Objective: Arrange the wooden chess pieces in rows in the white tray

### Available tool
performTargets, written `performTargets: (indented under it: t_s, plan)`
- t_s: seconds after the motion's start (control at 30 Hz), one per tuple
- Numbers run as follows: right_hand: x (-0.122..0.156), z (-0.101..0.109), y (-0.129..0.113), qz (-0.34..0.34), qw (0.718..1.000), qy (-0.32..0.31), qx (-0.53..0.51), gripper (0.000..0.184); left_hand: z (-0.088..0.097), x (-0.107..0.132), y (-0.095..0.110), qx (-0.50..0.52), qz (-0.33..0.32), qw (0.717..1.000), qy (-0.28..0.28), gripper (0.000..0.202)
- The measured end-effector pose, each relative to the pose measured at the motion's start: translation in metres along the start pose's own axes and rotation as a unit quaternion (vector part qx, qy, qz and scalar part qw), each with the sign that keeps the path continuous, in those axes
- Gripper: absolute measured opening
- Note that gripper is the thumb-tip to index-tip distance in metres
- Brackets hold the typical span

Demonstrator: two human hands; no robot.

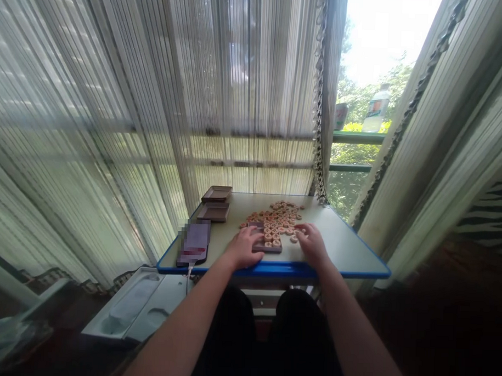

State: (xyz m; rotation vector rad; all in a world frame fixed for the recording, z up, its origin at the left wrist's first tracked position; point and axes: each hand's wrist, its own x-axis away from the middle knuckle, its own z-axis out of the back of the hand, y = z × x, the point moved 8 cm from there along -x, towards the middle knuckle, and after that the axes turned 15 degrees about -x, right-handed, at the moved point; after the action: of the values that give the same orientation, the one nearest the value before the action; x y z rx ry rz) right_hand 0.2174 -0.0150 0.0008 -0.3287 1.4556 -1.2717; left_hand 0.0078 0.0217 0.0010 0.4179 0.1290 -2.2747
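Round wooden xiangqi pieces lie in a loose heap on the table. In front of them sits a shallow brown box tray, its right part filled with pieces in rows. My left hand rests across the tray's left side with fingers spread, hiding part of it. To the right of the tray, my right hand reaches in with curved fingers; index finger and thumb look apart. A single piece lies just beside its thumb. I see nothing held in either hand.
Two brown trays stand at the table's back left. A phone with a white cable lies near the left edge. The table has a blue rim. Sheer curtains hang behind it; a bottle stands at the window.
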Motion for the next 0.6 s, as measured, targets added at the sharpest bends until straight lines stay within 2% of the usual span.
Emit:
performTargets:
  t_s: [0.07,0.13,0.33,0.6]
  plan:
    - [0.0,0.013,0.0,0.031,0.995,0.03,0.095,0.026,0.0,0.0,-0.001,0.002,0.0,1.0,-0.002,0.057]
    - [0.001,0.014,0.004,0.025,0.991,0.015,0.134,0.027,0.0,0.0,-0.001,0.002,-0.003,1.0,-0.001,0.056]
    - [0.006,-0.009,0.004,0.034,0.98,-0.093,0.172,0.023,0.0,0.0,0.0,0.002,-0.008,1.0,0.001,0.053]
    - [0.007,-0.013,0.002,0.025,0.976,-0.105,0.19,0.019,0.002,0.0,0.001,0.006,-0.017,1.0,-0.001,0.047]
